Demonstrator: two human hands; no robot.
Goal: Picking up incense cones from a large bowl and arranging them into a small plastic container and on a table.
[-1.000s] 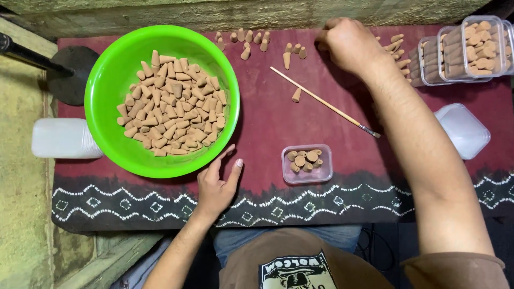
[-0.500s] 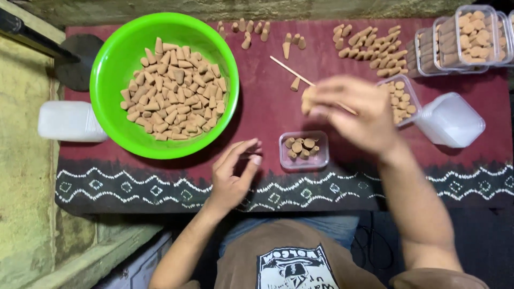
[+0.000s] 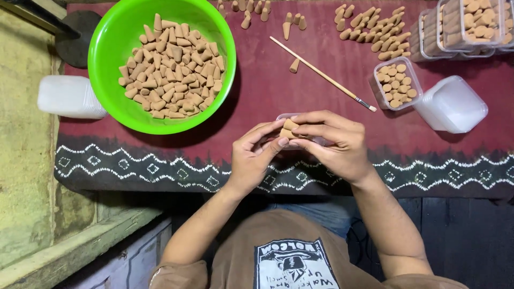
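Your two hands meet over the near edge of the desk, roughly at its middle, above the dark red cloth (image 3: 278, 80). Your left hand (image 3: 251, 160) and right hand (image 3: 334, 147) each pinch at a couple of small tan cones (image 3: 289, 128), fingertips pressed together around them, right over a little clear box (image 3: 282, 116) that your fingers mostly hide.

These cones look light, dry and matte, like pressed powder, so expect them to chip or crumble at the narrow tip if you squeeze hard. They are stiff, not springy, and not slippery. Take each one by its thicker lower half, thumb on one side and forefinger on the other, with a soft grip. The taper means a cone may squirt out if you pinch near the point.

The green bowl (image 3: 107, 64) at the far left corner holds a big heap of the same cones. More lie loose along the far edge, and a thin brush (image 3: 321, 74) lies slantwise among them. Towards the far right corner stand a filled clear box (image 3: 395, 83), a stack of filled boxes (image 3: 471, 24) and a pile of white lids (image 3: 452, 104). Another white stack (image 3: 69, 96) sits just off the cloth's left edge.
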